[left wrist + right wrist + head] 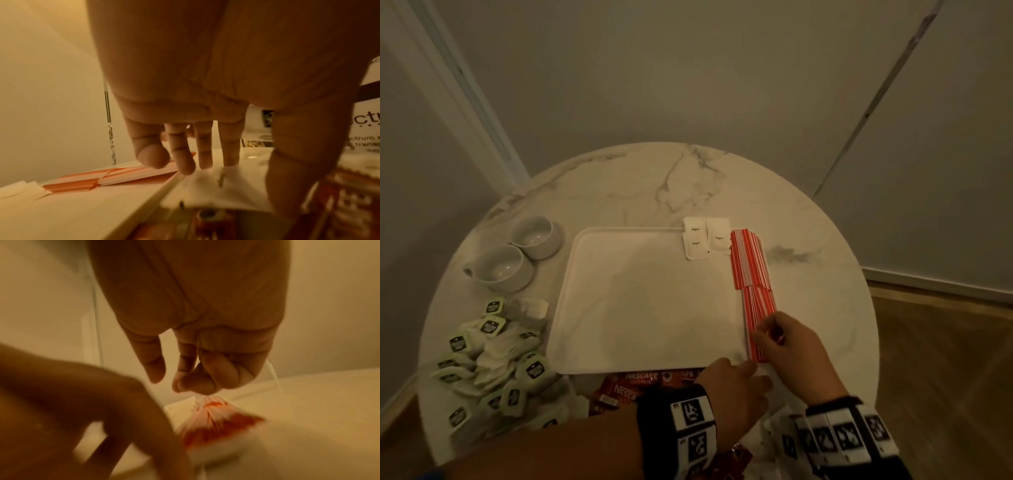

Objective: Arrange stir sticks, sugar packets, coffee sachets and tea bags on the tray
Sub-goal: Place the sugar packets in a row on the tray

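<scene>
A white tray (pixel 640 308) lies in the middle of the round marble table. Sugar packets (pixel 705 236) sit at its far right corner. Red-and-white stir sticks (pixel 750 257) lie along its right edge in two bunches. My right hand (pixel 770 337) pinches the near end of the nearer bunch (pixel 756 315), fingers curled, as the right wrist view shows on the stir sticks (pixel 216 426). My left hand (pixel 751 371) is at the tray's near right corner, fingers straight, tips touching a white packet (pixel 216 191) beside the tray's rim (pixel 82 211).
Red coffee sachets (pixel 633 383) lie along the tray's near edge, partly under my left wrist. A heap of tea bags (pixel 493 359) covers the table's near left. Two white bowls (pixel 517 253) stand at the far left. The table edge is close on the right.
</scene>
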`<control>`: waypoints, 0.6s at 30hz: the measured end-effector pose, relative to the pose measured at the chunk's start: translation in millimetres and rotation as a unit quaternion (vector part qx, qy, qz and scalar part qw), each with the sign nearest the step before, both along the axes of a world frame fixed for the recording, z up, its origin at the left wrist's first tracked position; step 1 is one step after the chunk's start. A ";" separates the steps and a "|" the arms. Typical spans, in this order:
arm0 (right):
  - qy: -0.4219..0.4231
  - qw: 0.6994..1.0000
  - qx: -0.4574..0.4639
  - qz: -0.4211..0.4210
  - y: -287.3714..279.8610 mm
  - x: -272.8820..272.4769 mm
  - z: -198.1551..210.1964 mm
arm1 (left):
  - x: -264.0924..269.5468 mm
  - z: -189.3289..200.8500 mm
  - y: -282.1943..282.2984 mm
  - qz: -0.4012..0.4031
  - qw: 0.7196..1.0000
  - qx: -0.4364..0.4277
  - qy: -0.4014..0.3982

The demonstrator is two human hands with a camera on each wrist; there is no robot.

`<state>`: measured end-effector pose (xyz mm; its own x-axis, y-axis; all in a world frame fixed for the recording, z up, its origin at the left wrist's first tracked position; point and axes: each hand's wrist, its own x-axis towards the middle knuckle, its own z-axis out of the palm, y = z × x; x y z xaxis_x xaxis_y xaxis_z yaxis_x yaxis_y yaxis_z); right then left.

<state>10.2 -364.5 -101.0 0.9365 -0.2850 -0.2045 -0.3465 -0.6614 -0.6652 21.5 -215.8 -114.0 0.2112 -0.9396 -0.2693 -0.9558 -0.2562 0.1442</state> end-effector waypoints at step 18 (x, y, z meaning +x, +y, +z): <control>-0.044 0.956 0.287 -0.055 2.7 -6.5 8.9 | 81.0 65.5 11.2 0.195 0.944 -0.180 0.197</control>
<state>3.7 -361.8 -92.2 0.9280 -0.2472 -0.2788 -0.3195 -0.1429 -0.9368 102.5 -204.6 -48.5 0.5099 -0.8567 -0.0772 -0.6527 -0.4438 0.6140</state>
